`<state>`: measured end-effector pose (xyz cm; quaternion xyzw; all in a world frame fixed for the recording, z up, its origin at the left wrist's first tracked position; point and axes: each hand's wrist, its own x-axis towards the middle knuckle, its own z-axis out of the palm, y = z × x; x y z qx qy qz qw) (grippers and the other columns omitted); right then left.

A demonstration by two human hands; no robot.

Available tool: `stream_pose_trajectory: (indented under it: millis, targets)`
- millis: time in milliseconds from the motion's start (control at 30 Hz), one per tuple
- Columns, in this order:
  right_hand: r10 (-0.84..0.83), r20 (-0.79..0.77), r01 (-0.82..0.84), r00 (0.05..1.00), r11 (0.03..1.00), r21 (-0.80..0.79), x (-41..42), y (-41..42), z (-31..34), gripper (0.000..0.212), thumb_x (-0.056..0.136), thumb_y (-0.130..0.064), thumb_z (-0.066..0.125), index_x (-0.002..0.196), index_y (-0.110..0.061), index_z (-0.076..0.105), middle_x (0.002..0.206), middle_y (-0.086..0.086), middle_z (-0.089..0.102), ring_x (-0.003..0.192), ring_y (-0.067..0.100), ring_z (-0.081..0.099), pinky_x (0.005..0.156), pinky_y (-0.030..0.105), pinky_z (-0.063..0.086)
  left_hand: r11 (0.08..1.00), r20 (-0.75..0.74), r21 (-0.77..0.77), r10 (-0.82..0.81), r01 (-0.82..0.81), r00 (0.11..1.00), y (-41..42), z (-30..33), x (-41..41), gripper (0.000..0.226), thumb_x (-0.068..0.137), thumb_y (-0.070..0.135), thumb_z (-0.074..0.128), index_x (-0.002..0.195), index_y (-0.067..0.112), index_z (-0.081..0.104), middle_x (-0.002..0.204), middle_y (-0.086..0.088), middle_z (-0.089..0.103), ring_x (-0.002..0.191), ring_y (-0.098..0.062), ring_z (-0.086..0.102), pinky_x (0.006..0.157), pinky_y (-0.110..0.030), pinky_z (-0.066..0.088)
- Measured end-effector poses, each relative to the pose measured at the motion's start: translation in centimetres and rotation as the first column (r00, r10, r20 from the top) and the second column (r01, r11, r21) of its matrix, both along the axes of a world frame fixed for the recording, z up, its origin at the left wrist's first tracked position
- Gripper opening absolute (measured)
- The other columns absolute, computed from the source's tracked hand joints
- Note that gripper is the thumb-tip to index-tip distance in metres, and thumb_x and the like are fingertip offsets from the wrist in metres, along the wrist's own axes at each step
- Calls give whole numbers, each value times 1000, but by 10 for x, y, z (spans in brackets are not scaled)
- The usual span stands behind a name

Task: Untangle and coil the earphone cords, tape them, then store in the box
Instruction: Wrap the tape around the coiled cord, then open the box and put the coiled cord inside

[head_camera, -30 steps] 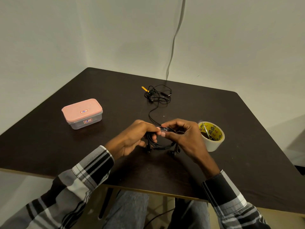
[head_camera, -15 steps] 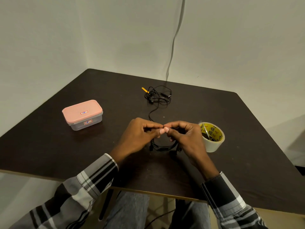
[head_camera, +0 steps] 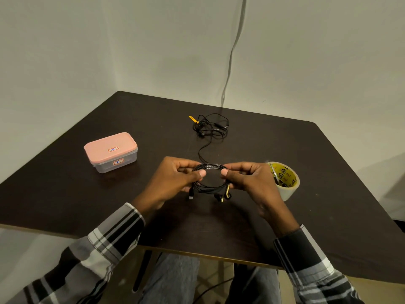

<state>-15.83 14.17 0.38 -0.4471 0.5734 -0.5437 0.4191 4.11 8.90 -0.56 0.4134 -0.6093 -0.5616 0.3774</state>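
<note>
A coiled black earphone cord (head_camera: 209, 188) is held just above the dark table (head_camera: 65, 194), its far arc wrapped in shiny clear tape. My left hand (head_camera: 173, 181) pinches the coil's left side and my right hand (head_camera: 247, 183) pinches its right side. A plug and gold-trimmed earbuds hang from the coil's near edge. A second black earphone cord (head_camera: 210, 128) lies tangled further back, with a yellow tag; one strand runs toward my hands. The roll of tape (head_camera: 285, 181) stands right beside my right hand. The pink-lidded box (head_camera: 110, 151) sits closed at the left.
The table stands in a corner between two pale walls. A grey cable (head_camera: 230, 62) runs down the wall behind the tangled cord. My knees show below the table's near edge.
My hands have drawn apart from a fingertip-to-fingertip pinch at the coil's top. The coil now shows as an open ring between them, with tape visible on its far arc.
</note>
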Motion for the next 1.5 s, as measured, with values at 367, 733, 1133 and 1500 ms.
stream_pose_trajectory:
  millis: [367,733,1133,1500]
  targets:
    - [-62,-326,113,943,984,140,26,-19,-34,8,75,-21,84,74,-16,79,68,4,75,58,14,64,60,36,55,932,573,-351,285,-84,768,-1,-15,22,14,87,35,72,91,24,79,62,8,65,58,-4,58,53,-20,37]
    - [-75,-604,111,794,994,23,25,-28,-21,21,80,-47,77,73,-27,77,64,-9,71,62,6,67,65,35,59,918,516,-370,333,-146,789,-4,-23,28,25,84,45,72,81,21,78,55,9,61,49,-2,51,51,-19,34]
    - [235,-647,-365,726,928,-72,111,-108,11,39,81,-36,80,115,-19,71,115,-4,71,101,8,66,92,33,56,617,87,-621,667,-483,740,-26,11,114,24,85,21,75,106,10,75,103,0,74,89,-7,69,85,-24,56]
    - [477,-568,-561,670,827,33,161,-144,-11,84,75,-30,85,146,-13,43,148,4,51,134,15,48,112,41,43,794,380,-324,607,-515,698,-28,-15,155,109,67,50,85,154,20,26,159,-1,28,144,-18,31,118,-38,27]
